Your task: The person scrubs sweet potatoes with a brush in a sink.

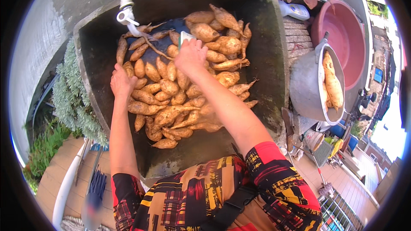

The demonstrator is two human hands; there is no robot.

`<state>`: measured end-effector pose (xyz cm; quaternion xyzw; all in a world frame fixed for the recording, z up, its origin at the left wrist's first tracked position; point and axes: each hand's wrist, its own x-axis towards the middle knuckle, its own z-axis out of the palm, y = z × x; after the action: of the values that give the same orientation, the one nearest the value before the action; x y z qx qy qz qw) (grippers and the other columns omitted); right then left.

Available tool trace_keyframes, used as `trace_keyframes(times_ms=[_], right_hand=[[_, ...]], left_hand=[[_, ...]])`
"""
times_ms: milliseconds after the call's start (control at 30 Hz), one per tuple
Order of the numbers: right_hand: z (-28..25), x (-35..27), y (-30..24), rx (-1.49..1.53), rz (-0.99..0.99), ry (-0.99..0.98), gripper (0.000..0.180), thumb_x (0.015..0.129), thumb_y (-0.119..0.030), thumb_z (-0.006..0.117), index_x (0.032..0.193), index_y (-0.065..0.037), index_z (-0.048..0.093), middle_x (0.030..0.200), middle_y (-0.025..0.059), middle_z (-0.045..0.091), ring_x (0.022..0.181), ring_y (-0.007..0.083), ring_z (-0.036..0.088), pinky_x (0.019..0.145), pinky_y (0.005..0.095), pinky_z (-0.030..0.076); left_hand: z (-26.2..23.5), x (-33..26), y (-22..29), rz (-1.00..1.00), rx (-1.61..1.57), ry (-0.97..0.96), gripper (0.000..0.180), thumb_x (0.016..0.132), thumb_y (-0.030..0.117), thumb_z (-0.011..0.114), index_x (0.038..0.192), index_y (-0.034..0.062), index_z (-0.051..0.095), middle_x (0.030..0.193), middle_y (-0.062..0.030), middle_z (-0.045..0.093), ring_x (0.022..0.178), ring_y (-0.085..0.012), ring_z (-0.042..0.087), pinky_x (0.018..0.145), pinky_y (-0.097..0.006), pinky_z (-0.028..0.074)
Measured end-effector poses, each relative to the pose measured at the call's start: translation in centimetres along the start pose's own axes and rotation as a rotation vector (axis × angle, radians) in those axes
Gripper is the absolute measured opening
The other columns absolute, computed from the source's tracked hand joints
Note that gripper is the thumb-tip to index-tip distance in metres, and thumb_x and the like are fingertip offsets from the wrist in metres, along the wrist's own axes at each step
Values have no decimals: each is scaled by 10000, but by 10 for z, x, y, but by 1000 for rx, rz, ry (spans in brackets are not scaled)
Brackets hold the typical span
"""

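A white tap [126, 16] hangs over the left corner of a dark stone basin [274, 51] heaped with orange sweet potatoes [171, 102]. The left hand [122, 82] reaches in with the arm straight, palm down on the pile's left edge, fingers loosely curled; what it grips I cannot tell. The right hand [191, 55] stretches farther, fingers closed around a pale rectangular scrubber [185, 37] pressed to the potatoes. To the right, a metal pot [306, 87] holds two cleaned sweet potatoes beside a red tub [342, 34].
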<state>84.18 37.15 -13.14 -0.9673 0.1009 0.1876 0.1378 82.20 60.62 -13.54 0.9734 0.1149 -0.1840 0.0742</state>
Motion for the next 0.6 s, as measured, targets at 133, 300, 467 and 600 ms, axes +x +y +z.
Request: trace_keyframes(times_ms=[133, 300, 467, 600], right_hand=[[-10, -6, 3, 10, -39, -67, 438, 784, -108, 590, 1219, -54, 590, 1202, 159, 542, 1114, 314, 467, 915, 449, 375], [1, -16, 30, 641, -221, 142, 569, 751, -23, 608, 1312, -115, 573, 1359, 204, 455, 1225, 357, 427, 1085, 421, 332], [-8, -16, 5, 671, -431, 261, 604, 748, -8, 605, 1343, -77, 530, 1400, 195, 425, 1256, 372, 397, 1098, 423, 314], [-5, -21, -22, 548, -590, 299, 616, 718, -1, 573, 1330, -59, 536, 1387, 177, 458, 1250, 372, 409, 1086, 430, 313]], left_hand=[[-22, 2, -28, -206, -795, -250, 728, 712, 206, 748, 1300, -78, 425, 986, -173, 651, 914, -246, 655, 808, -354, 524], [-10, -10, -17, 66, -2165, -631, 642, 748, 89, 653, 1341, -55, 453, 1285, -142, 578, 1175, -244, 574, 1056, -353, 419], [46, 28, 10, 168, -2585, -882, 463, 912, 210, 506, 1328, 7, 486, 1242, -173, 606, 1125, -350, 596, 953, -570, 473], [59, 55, 46, 245, -2587, -968, 421, 969, 294, 467, 1278, 15, 532, 1192, -173, 634, 1075, -337, 621, 943, -535, 485]])
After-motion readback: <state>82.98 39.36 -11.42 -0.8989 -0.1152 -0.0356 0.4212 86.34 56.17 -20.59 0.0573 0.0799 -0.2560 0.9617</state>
